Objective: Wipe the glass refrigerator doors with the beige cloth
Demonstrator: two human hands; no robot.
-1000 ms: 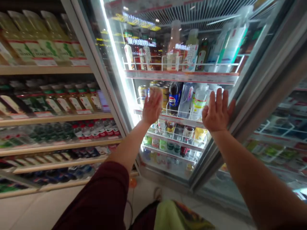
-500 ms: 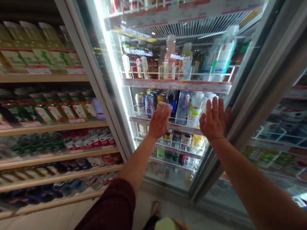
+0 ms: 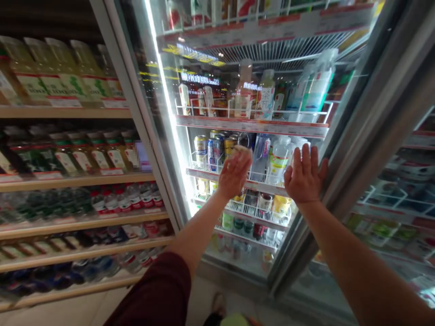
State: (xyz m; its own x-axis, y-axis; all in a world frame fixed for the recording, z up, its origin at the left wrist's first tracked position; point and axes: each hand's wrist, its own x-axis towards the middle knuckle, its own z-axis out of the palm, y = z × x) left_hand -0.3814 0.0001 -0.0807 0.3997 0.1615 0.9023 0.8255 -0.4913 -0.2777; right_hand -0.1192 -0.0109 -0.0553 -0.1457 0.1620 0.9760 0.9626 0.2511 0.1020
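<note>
My left hand (image 3: pixel 231 179) is pressed toward the glass door (image 3: pixel 224 251) of a lit drinks fridge, over a pale, crumpled cloth (image 3: pixel 244 150). Only the cloth's upper edge shows past the fingers; the rest is hidden. Farther right, my right hand (image 3: pixel 304 176) lies flat near the door's metal frame, fingers stretched out, with nothing in it. Behind the glass, drink cans (image 3: pixel 201 151) and a clear bottle with a yellow label (image 3: pixel 279 160) stand on wire shelves about level with both hands.
Open wooden shelves (image 3: pixel 68 181) on the left hold rows of bottles. A metal door frame (image 3: pixel 360 122) runs diagonally at the right, with another glass-fronted fridge section (image 3: pixel 401 194) beyond it. Below, a foot (image 3: pixel 219 302) and a rounded pale green object (image 3: pixel 234 320) show above the tiled floor.
My left hand has moved a little to the right with the cloth across the glass. My right hand stays at nearly the same spot. The view has tilted slightly upward.
</note>
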